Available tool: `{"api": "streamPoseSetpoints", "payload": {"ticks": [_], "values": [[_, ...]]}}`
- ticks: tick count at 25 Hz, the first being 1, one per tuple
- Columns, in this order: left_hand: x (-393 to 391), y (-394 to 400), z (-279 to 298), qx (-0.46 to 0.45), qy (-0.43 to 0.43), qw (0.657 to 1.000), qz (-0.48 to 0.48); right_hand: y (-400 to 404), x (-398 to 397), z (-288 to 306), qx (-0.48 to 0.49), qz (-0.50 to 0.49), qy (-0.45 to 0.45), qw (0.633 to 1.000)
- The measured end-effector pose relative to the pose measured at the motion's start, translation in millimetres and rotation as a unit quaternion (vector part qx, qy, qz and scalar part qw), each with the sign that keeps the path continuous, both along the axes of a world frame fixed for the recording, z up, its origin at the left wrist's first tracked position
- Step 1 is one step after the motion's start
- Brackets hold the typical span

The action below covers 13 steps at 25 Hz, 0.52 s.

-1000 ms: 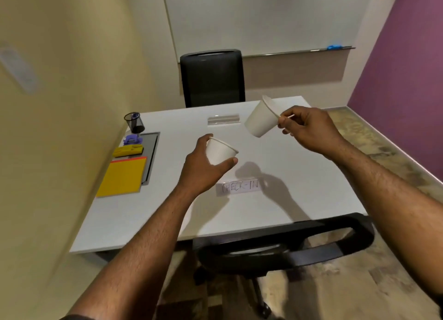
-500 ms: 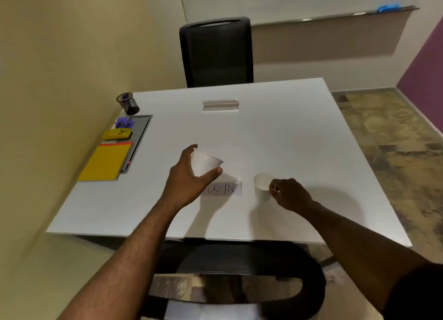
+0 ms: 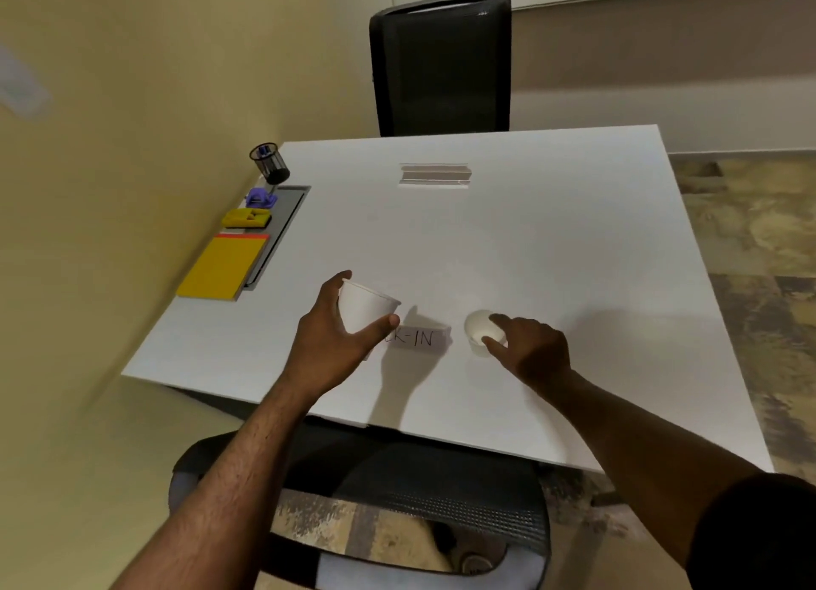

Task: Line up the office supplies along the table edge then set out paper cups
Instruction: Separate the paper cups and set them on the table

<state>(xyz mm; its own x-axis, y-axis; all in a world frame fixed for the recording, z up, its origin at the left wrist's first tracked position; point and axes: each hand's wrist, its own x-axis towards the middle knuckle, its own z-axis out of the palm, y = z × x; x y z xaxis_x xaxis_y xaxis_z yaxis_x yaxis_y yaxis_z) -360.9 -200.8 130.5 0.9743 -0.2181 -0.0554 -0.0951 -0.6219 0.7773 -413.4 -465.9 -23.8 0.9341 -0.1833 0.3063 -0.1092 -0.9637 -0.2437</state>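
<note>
My left hand (image 3: pixel 329 346) grips a white paper cup (image 3: pixel 364 309), tilted and held above the white table (image 3: pixel 552 245). A second paper cup (image 3: pixel 479 331) stands upright on the table to the right of a "CHECK-IN" paper label (image 3: pixel 419 337). My right hand (image 3: pixel 530 349) has its fingers on that cup's rim. Along the table's left edge lie a yellow notepad (image 3: pixel 223 267), a yellow stapler (image 3: pixel 246 218), a purple tape dispenser (image 3: pixel 259 198) and a black mesh pen holder (image 3: pixel 270 163).
A black office chair (image 3: pixel 441 64) stands at the far side of the table, another chair (image 3: pixel 397 501) right in front of me. A clear acrylic stand (image 3: pixel 435 174) sits at the table's far middle. A beige wall runs along the left.
My right hand came down from mid-air and set its cup upright on the table beside the label. My left hand kept holding its cup, moving little.
</note>
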Motion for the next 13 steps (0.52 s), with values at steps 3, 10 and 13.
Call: {"api": "streamPoseSetpoints", "payload": {"ticks": [3, 10, 13], "values": [[-34, -11, 10, -0.026, -0.024, 0.999, 0.011, -15, -18, 32, 0.135, -0.037, 0.023, 0.990], [-104, -45, 14, -0.070, -0.029, 0.997, 0.017, -10, -88, 67, 0.339, 0.008, 0.013, 0.941], [-158, -85, 15, -0.117, -0.035, 0.992, 0.034, -24, -139, 92, 0.384, 0.055, 0.025, 0.921]]}}
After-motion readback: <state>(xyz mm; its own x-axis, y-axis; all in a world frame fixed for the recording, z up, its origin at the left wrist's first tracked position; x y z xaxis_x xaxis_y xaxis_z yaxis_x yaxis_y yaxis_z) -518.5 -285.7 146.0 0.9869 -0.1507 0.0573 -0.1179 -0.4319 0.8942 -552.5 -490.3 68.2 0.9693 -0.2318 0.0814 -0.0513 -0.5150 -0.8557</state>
